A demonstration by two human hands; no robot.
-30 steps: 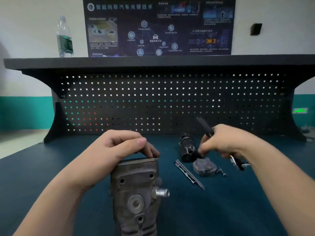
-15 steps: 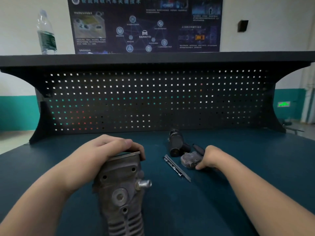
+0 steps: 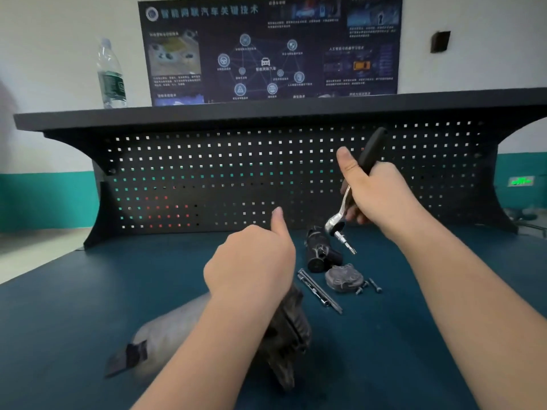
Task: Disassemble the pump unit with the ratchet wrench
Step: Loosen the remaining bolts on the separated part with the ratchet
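Grey cast metal, rough and dull, made up the pump unit (image 3: 183, 329), which lay on its side in the lower centre of the frame on the dark teal bench top (image 3: 74, 306), its finned dark end (image 3: 288, 335) pointing right. The left hand (image 3: 251, 261) came over the top of it at centre frame, fingers curled down over the housing and gripping it, thumb sticking up. How far the fingers wrapped round the far side could not be told.

Right of centre and higher, the right hand (image 3: 376, 193) was clenched round the black handle of the ratchet wrench (image 3: 352, 199), thumb raised. The handle slanted toward the upper right, and the chrome ratchet head with its short bit hung in the air above the bench, pointing down and right, touching nothing.

Below the wrench head, a black cylindrical part (image 3: 318, 251) lay on the bench top. Just right of and below it sat a grey rounded cover plate (image 3: 343, 278), with two small loose bolts (image 3: 370, 287) beside its right edge. A slim steel bar tool (image 3: 319, 290) lay diagonally between the pump unit and the cover plate.

Across the back stood a black perforated pegboard (image 3: 207, 179) under a black shelf (image 3: 266, 112). A clear plastic water bottle (image 3: 111, 75) stood on the shelf at upper left, and a dark poster (image 3: 269, 48) hung on the wall behind.
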